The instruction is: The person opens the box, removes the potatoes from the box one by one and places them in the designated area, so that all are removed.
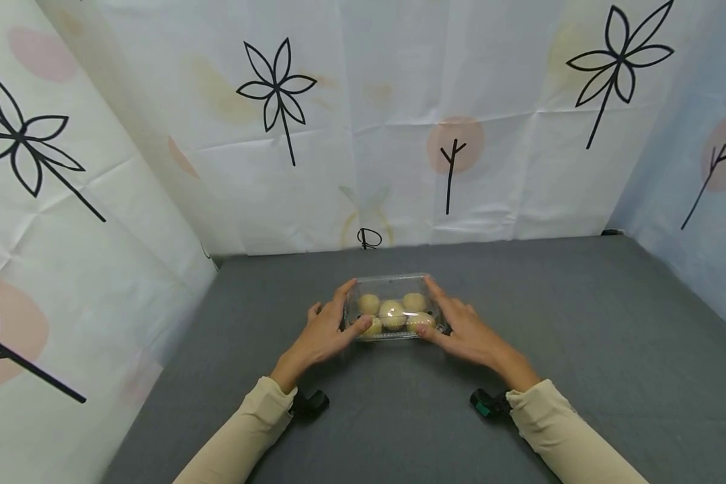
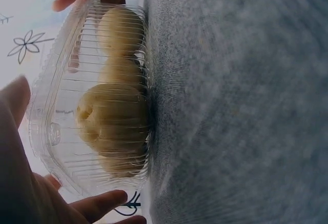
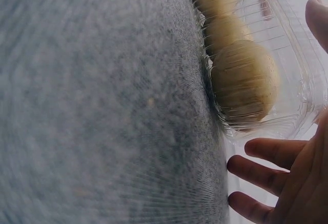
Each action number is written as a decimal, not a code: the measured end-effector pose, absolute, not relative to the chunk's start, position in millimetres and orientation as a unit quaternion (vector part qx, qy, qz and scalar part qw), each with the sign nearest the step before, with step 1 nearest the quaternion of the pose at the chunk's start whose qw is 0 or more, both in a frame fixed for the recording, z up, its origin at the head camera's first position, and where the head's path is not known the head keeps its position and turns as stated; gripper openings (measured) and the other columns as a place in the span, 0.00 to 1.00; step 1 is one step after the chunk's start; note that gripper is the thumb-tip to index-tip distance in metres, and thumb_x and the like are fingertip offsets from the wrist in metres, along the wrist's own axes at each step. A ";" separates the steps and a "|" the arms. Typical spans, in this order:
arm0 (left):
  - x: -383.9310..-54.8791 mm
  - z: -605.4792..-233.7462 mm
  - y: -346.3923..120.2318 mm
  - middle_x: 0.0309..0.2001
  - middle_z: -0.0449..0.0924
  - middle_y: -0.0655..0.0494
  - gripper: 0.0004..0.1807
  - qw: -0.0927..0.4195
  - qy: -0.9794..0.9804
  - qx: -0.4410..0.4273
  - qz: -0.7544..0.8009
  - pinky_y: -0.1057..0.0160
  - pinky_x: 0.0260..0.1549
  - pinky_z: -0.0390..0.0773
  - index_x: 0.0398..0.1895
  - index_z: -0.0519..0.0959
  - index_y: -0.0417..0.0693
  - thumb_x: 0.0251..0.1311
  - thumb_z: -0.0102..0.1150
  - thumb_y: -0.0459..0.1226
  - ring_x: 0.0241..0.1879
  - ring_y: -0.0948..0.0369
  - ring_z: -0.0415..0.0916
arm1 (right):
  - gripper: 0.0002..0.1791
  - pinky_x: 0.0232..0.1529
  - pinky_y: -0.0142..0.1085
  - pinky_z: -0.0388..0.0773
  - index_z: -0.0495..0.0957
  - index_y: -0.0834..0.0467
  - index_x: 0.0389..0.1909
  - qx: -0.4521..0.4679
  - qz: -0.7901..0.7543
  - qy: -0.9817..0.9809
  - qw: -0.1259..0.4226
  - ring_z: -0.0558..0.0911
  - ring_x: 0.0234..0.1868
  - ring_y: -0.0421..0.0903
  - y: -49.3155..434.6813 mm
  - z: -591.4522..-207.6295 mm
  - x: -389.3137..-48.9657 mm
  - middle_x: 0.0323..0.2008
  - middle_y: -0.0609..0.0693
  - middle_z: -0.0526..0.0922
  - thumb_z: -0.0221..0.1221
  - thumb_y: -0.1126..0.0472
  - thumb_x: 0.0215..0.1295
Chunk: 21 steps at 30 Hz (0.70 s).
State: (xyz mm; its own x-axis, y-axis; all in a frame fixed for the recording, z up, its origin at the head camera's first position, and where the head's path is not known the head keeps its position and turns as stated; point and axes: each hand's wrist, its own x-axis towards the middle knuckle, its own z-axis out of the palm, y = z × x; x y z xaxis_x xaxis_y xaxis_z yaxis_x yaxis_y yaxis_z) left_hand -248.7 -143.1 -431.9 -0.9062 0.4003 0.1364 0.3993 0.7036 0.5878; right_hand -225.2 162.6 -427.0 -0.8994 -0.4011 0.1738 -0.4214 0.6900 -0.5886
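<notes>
A clear plastic clamshell box (image 1: 393,278) sits on the grey surface, its lid down. Inside lie several round, pale-yellow pieces that look like potatoes (image 1: 392,314). My left hand (image 1: 328,331) holds the box's left end, thumb at the near edge and index finger reaching to the far corner. At the right end, my right hand (image 1: 468,333) holds it likewise between thumb and index finger. The right wrist view shows the other fingers (image 3: 256,172) spread beside the box. In the left wrist view, the ribbed side wall lies close to the thumb (image 2: 18,98).
The table has a dark grey cloth (image 1: 399,430). Pale fabric walls (image 1: 369,81) with leaf drawings stand behind it and at both sides. Black wrist devices (image 1: 310,405) sit below both hands, near the rolled beige cuffs (image 1: 269,396).
</notes>
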 end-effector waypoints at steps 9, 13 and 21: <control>-249.7 -435.2 -145.1 0.83 0.48 0.52 0.58 0.035 0.918 0.239 0.316 0.31 0.74 0.39 0.83 0.37 0.64 0.60 0.63 0.64 0.78 0.47 0.58 | 0.55 0.72 0.69 0.51 0.40 0.40 0.83 0.237 0.331 -0.913 0.015 0.67 0.73 0.65 163.1 -429.2 -224.4 0.75 0.59 0.67 0.62 0.35 0.65; -250.3 -437.6 -145.0 0.83 0.48 0.52 0.61 0.026 0.916 0.244 0.318 0.31 0.74 0.40 0.83 0.39 0.64 0.57 0.68 0.63 0.77 0.46 0.60 | 0.57 0.71 0.69 0.52 0.41 0.41 0.83 0.241 0.336 -0.910 0.017 0.67 0.73 0.65 162.8 -429.3 -224.2 0.76 0.59 0.66 0.66 0.37 0.63; -251.7 -442.6 -144.5 0.83 0.48 0.55 0.59 0.013 0.916 0.244 0.319 0.33 0.74 0.43 0.83 0.39 0.66 0.57 0.68 0.61 0.77 0.48 0.60 | 0.56 0.70 0.67 0.54 0.43 0.39 0.83 0.232 0.346 -0.909 0.026 0.67 0.73 0.63 161.2 -432.2 -224.0 0.76 0.58 0.65 0.67 0.38 0.62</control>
